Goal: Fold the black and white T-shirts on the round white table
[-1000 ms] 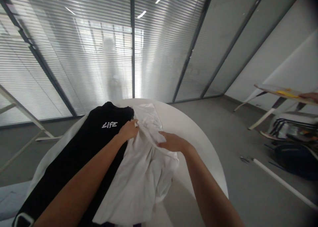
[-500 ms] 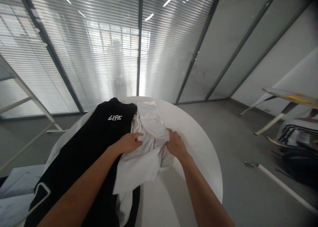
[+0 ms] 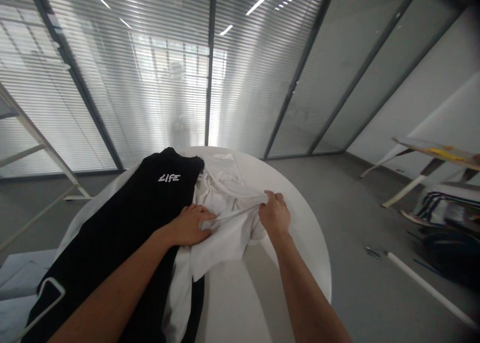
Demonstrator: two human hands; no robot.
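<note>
A black garment [image 3: 131, 208] with white "LIFE" lettering lies spread over the left side of the round white table [image 3: 307, 233]. Beside it, partly against its right edge, is a crumpled white garment [image 3: 221, 233], apparently a shirt. My left hand [image 3: 191, 225] rests flat on the white cloth near the black edge, thumb apart from the fingers. At the garment's right side, my right hand [image 3: 275, 213] pinches a fold, and the cloth is drawn taut between both hands. The black garment's lower part is partly hidden behind my left forearm.
Glass partitions with blinds [image 3: 168, 108] stand behind the table. To the left is a white metal frame [image 3: 45, 143]; pale sheets [image 3: 26, 273] lie lower left. On the right are a pole [image 3: 431, 288] on the floor, dark bags [image 3: 446, 253] and another table [image 3: 438, 150].
My right hand has moved right, pulling the white fold outward and stretching it. My left hand has shifted slightly and flattened on the cloth. The white garment's lower edge has moved up and right.
</note>
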